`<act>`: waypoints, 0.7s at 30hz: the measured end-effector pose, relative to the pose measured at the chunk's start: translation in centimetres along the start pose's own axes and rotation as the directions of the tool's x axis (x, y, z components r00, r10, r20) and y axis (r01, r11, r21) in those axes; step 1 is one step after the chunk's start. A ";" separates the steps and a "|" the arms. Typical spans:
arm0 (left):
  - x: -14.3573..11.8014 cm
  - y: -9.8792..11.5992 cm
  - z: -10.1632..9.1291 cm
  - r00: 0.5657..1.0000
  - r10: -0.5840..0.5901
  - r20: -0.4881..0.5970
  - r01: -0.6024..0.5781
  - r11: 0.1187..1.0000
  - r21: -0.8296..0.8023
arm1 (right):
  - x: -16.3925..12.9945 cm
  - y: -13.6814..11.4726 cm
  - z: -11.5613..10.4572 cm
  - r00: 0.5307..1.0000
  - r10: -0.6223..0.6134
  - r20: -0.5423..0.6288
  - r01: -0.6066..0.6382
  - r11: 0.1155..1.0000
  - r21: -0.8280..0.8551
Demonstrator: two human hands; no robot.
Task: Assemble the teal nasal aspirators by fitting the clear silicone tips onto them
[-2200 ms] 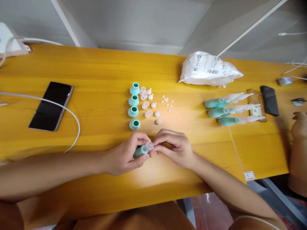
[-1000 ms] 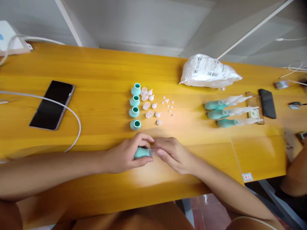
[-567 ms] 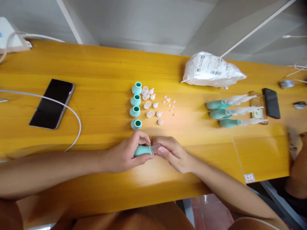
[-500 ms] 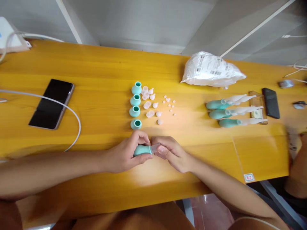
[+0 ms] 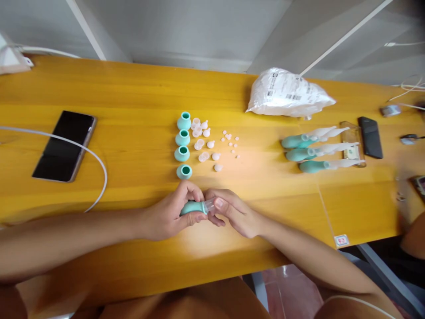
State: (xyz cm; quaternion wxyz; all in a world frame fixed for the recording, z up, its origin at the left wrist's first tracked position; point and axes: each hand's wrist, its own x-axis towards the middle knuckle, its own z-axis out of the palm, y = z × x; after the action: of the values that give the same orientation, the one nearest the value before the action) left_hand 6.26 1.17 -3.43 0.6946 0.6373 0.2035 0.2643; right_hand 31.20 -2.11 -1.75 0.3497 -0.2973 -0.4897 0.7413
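Observation:
My left hand [image 5: 172, 212] is wrapped round a teal squeeze bulb [image 5: 191, 207], its neck pointing right. A clear plastic nozzle [image 5: 208, 205] sits at the neck, and my right hand [image 5: 234, 212] pinches its outer end between thumb and fingers. Part of the nozzle is hidden by those fingers, so how deep it sits in the neck I cannot tell. Beyond my left hand, several teal bulbs [image 5: 182, 153] stand in a column, mouths up. Beside them lie clear cup-like pieces [image 5: 203, 157], small white bulb-shaped pieces [image 5: 216, 156] and tiny pale discs [image 5: 233, 151].
Several teal bulbs with long translucent tips [image 5: 314, 166] lie at the right, by a clear tray [image 5: 361, 164] and a black phone [image 5: 370, 137]. A white plastic bag [image 5: 288, 95] rests at the back. A large phone [image 5: 63, 146] and white cable [image 5: 101, 164] lie left.
The view has shifted slightly, so everything appears a little further left. Both hands keep hold of the bulb and nozzle; my right hand's lower fingers now show below the nozzle.

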 end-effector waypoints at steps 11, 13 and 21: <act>-0.1 1.0 -0.1 0.975 0.118 0.189 -0.138 0.986 0.096 | -0.2 -2.1 -1.2 0.916 -0.399 -0.033 0.274 0.685 -0.675; 0.0 1.3 -0.2 0.967 0.079 0.243 -0.113 0.985 0.130 | 0.1 -2.7 -1.7 0.866 -0.499 0.034 0.246 0.366 -0.897; 0.0 2.3 -0.3 0.960 -0.001 0.279 -0.069 0.967 0.244 | 1.3 -2.1 -1.5 0.847 -0.516 0.124 0.116 -0.048 -0.992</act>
State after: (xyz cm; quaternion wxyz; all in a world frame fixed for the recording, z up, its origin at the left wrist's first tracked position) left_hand 5.82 1.55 -1.17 0.6253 0.7542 0.1249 0.1565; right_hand 32.09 0.34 -0.40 0.2776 -0.4333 -0.8565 0.0390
